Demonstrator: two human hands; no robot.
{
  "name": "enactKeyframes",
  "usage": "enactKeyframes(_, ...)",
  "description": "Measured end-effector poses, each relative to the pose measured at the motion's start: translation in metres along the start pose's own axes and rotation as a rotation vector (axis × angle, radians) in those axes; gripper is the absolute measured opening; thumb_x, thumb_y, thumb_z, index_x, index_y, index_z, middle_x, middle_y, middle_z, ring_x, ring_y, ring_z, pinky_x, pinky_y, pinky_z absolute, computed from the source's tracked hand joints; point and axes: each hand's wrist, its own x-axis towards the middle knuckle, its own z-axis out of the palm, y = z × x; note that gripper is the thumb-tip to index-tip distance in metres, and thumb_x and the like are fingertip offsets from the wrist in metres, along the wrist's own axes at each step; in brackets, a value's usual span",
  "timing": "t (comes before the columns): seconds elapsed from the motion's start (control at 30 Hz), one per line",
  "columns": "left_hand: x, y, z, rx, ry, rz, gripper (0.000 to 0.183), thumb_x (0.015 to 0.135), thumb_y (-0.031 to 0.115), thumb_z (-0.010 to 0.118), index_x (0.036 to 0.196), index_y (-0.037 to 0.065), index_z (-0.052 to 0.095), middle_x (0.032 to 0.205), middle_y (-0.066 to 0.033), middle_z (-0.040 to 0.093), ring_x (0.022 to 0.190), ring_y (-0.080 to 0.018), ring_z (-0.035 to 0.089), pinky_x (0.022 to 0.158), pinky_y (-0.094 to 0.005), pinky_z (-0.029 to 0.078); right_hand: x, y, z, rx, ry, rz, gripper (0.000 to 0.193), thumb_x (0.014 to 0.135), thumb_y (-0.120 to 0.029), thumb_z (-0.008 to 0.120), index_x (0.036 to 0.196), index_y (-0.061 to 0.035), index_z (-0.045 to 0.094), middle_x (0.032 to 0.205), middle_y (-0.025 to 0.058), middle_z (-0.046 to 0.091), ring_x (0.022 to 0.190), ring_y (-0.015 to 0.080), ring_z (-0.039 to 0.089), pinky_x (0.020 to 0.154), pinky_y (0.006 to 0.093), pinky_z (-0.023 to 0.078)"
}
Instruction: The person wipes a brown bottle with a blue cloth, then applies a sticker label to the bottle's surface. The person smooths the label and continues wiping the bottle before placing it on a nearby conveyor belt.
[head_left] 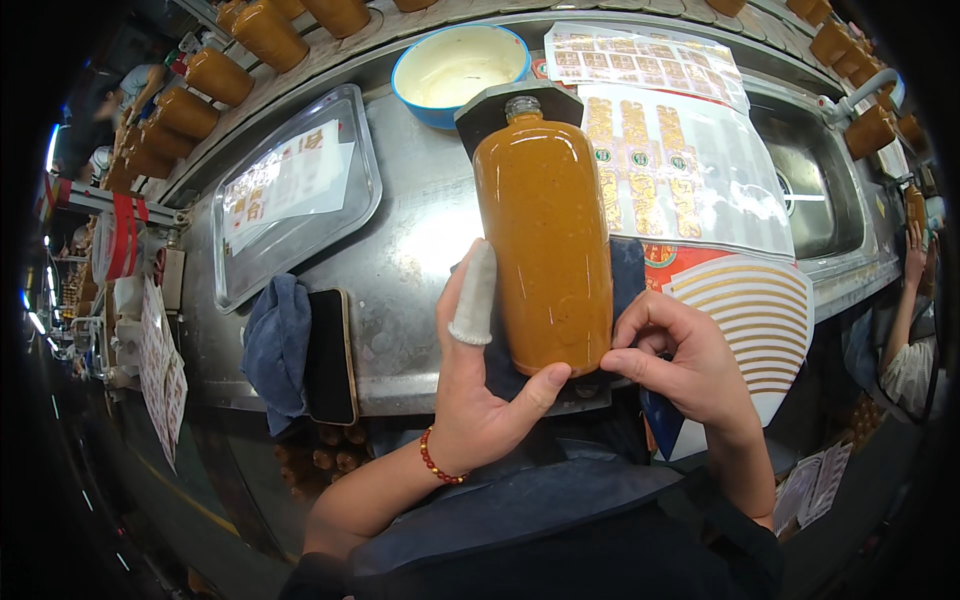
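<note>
A brown glazed bottle (545,240) with a clear glass neck leans away from me over the counter, its base toward me. My left hand (485,375) is closed round its left side and base, the thumb along the lower edge. A whitish finger cot (475,290) covers one finger of that hand. My right hand (680,360) is at the bottle's lower right corner, with curled fingers and the thumb and forefinger at its edge. Whether a small thing sits between those fingertips cannot be made out. Behind the bottle's neck is a dark angular block (480,115).
Label sheets with gold print (700,180) and a fan of gold-striped strips (755,310) lie at the right, near a sink (820,190). A blue-rimmed bowl (405,85), a clear tray (375,190), a blue cloth (275,345) and a phone (332,355) occupy the left.
</note>
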Motion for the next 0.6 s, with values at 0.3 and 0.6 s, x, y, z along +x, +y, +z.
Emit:
enactKeyframes(0.3,-0.002,0.002,0.010,-0.048,0.031,-0.012,0.092,0.095,0.024,0.076,0.163,-0.002,0.020,0.163,-0.0213,0.022,0.153,-0.0353,0.027,0.123,-0.0459,0.027,-0.002,0.001,-0.003,0.002,0.001,-0.008,0.021,0.093,-0.011,0.080,0.092,-0.0048,0.060,0.075,-0.0048,0.060,0.057,-0.0015,0.046,0.050,0.0187,0.034)
enactKeyframes(0.6,-0.003,-0.008,-0.003,-0.051,-0.029,0.045,0.098,0.092,0.028,0.080,0.164,-0.001,0.019,0.165,-0.0214,0.019,0.154,-0.0359,0.024,0.124,-0.0453,0.027,-0.001,0.000,-0.005,-0.066,0.054,0.033,0.013,0.100,-0.013,0.071,0.101,-0.0023,0.065,0.081,-0.0027,0.062,0.069,0.0018,0.054,0.062,0.0201,0.042)
